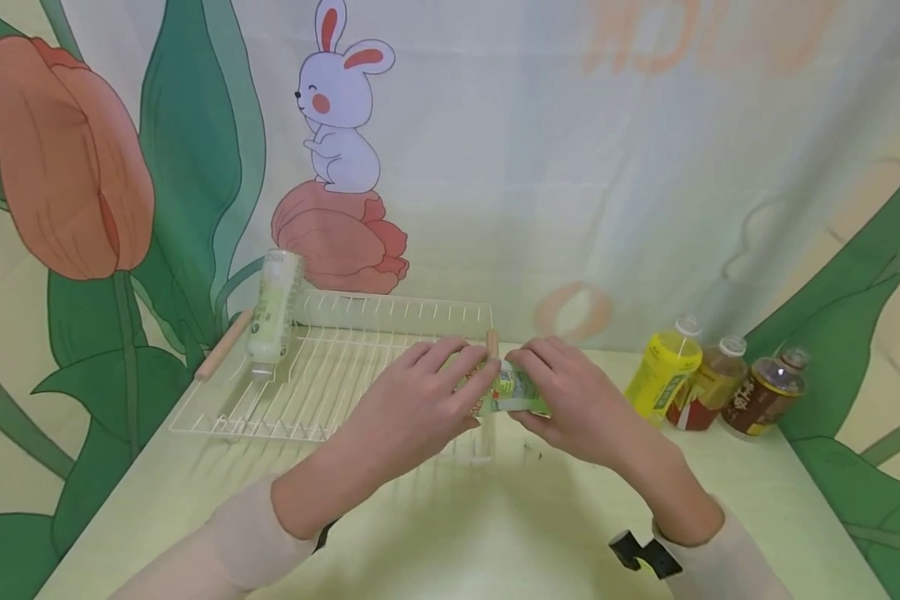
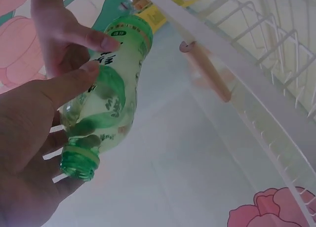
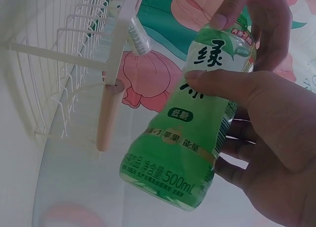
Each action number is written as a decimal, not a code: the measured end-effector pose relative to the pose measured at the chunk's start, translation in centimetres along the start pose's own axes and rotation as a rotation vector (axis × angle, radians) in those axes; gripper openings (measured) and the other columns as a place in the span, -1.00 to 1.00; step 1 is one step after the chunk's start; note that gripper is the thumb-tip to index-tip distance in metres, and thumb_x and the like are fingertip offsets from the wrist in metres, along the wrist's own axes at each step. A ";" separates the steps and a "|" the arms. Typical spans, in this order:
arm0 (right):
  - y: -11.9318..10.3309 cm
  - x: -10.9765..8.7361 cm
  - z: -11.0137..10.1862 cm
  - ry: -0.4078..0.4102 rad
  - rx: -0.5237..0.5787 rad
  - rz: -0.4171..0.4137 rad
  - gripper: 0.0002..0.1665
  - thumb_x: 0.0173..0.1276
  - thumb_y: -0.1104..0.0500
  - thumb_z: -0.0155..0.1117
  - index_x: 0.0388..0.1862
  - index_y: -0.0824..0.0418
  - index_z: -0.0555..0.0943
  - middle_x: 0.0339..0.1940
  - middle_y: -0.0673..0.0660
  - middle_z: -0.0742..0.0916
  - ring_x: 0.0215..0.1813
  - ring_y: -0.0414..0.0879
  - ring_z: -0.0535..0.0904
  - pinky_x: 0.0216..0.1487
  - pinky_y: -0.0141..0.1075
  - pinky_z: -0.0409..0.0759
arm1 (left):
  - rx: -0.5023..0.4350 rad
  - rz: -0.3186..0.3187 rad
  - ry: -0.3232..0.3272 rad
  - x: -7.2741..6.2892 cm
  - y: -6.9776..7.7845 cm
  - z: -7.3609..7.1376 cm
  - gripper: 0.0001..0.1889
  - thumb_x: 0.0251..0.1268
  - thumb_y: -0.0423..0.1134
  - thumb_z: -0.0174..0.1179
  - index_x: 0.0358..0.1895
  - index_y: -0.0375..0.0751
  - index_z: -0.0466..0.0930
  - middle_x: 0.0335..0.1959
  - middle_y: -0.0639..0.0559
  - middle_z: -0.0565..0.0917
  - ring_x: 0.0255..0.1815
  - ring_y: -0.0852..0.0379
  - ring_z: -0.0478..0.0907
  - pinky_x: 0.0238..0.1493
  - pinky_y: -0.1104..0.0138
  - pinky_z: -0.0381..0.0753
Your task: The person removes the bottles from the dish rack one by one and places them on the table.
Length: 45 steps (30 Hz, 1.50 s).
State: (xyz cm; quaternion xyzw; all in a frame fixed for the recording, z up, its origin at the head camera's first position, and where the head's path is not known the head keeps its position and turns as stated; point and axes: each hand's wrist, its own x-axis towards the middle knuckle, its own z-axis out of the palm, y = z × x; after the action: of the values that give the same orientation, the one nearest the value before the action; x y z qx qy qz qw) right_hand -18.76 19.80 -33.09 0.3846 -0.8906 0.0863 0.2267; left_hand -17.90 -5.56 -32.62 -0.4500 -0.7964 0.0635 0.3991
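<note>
Holding a green tea bottle (image 1: 512, 392) level between both hands, just off the wire rack's (image 1: 330, 375) right edge.
Left hand (image 1: 412, 408) grips the neck end, right hand (image 1: 577, 404) wraps the base end; long axis runs left-right along the worktop (image 1: 495, 533).

Soft, even light filled the head view, bright and slightly washed out, with only faint shadows under the forearms on the pale table (image 1: 495, 533). The backdrop (image 1: 645, 167) looked hazy, its orange lettering blurred, and straight lines bowed near the edges (a wide lens). Both wrist views were dimmer and tinted bluish-green; the white rack (image 2: 276, 113) glared pale, and nearby fingers fell soft and shadowed.
</note>
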 end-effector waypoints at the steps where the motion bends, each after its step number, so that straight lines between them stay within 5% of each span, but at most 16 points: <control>1: 0.0 0.0 0.0 -0.011 0.000 -0.001 -0.31 0.13 0.13 0.73 0.17 0.27 0.60 0.00 0.10 0.67 0.00 0.01 0.55 -0.02 -0.16 0.64 | -0.009 0.008 -0.004 0.0 -0.2 -0.2 -0.22 0.02 0.14 0.66 0.29 -0.12 0.58 0.15 -0.01 0.65 0.19 -0.02 0.60 0.13 0.23 0.67; 6: -0.1 0.0 -0.1 -0.046 0.011 0.010 -0.28 0.14 0.05 0.75 0.19 0.24 0.59 -0.02 0.05 0.67 -0.03 -0.04 0.53 -0.03 -0.17 0.63 | -0.096 0.051 -0.016 -0.5 -1.2 -1.0 -0.27 0.06 0.12 0.65 0.29 -0.06 0.60 0.21 0.02 0.66 0.22 -0.02 0.61 0.18 0.18 0.66; 13: -0.3 -0.3 -0.1 -0.072 0.095 0.068 -0.26 0.17 -0.03 0.73 0.19 0.26 0.57 -0.05 0.03 0.61 -0.05 -0.10 0.47 -0.12 -0.24 0.61 | -0.177 0.030 0.028 -1.5 -2.5 -1.6 -0.39 0.16 -0.01 0.62 0.26 -0.06 0.64 0.23 0.03 0.68 0.23 0.01 0.63 0.21 0.13 0.65; 20: 1.1 -1.3 -0.3 -0.064 0.150 0.192 -0.28 0.22 0.04 0.69 0.26 0.27 0.56 0.04 0.07 0.63 0.01 -0.07 0.50 -0.13 -0.19 0.66 | -0.304 -0.118 0.155 -2.6 -5.7 -1.7 -0.36 0.14 -0.20 0.64 0.31 -0.17 0.61 0.20 -0.06 0.68 0.25 -0.06 0.62 0.31 -0.03 0.56; 25: 3.0 -1.9 -0.3 -0.027 0.219 0.249 -0.29 0.22 0.09 0.68 0.27 0.25 0.56 0.09 0.09 0.67 -0.08 -0.08 0.57 -0.18 -0.19 0.67 | -0.344 -0.239 0.182 -4.0 -8.2 -1.0 -0.27 0.16 -0.22 0.62 0.40 -0.24 0.52 0.28 -0.15 0.64 0.33 -0.15 0.55 0.33 -0.09 0.51; 29: 4.7 -2.6 0.0 0.016 0.299 0.305 -0.30 0.22 0.15 0.68 0.29 0.22 0.55 0.13 0.10 0.70 -0.03 -0.04 0.62 -0.07 -0.09 0.70 | -0.443 -0.380 0.180 -5.2 -9.7 0.2 -0.26 0.21 -0.22 0.59 0.44 -0.24 0.48 0.33 -0.13 0.60 0.38 -0.14 0.52 0.39 -0.05 0.51; 33: 6.2 -3.7 0.7 0.082 0.395 0.353 -0.32 0.25 0.19 0.65 0.30 0.20 0.55 0.13 0.08 0.71 0.11 0.00 0.63 0.08 0.08 0.66 | -0.611 -0.627 0.159 -6.8 -11.1 1.4 -0.28 0.28 -0.27 0.54 0.47 -0.22 0.43 0.39 -0.12 0.54 0.40 -0.12 0.47 0.33 -0.06 0.55; 39: 8.3 -5.4 2.6 0.141 0.477 0.527 -0.33 0.31 0.15 0.63 0.31 0.25 0.53 0.13 0.14 0.70 0.21 0.08 0.62 0.26 0.14 0.64 | -0.687 -0.979 -0.021 -10.4 -13.4 2.2 -0.13 0.42 -0.07 0.43 0.65 -0.25 0.17 0.52 -0.28 0.33 0.49 -0.29 0.30 0.34 -0.29 0.46; 45: 9.4 -7.0 3.8 0.185 0.488 0.666 -0.28 0.34 0.11 0.60 0.36 0.31 0.48 0.22 0.26 0.67 0.30 0.28 0.60 0.32 0.19 0.59 | -0.671 -1.122 -0.093 -13.1 -15.8 3.7 0.02 0.43 0.08 0.38 0.69 -0.35 -0.02 0.56 -0.46 0.18 0.50 -0.42 0.22 0.39 -0.38 0.32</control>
State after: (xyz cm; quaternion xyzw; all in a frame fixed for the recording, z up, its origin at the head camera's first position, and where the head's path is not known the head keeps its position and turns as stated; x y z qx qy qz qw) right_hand -22.65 29.57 -39.60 0.1087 -0.8957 0.3973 0.1676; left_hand -27.32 -23.91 -35.40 -0.0629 -0.9032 -0.3869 0.1748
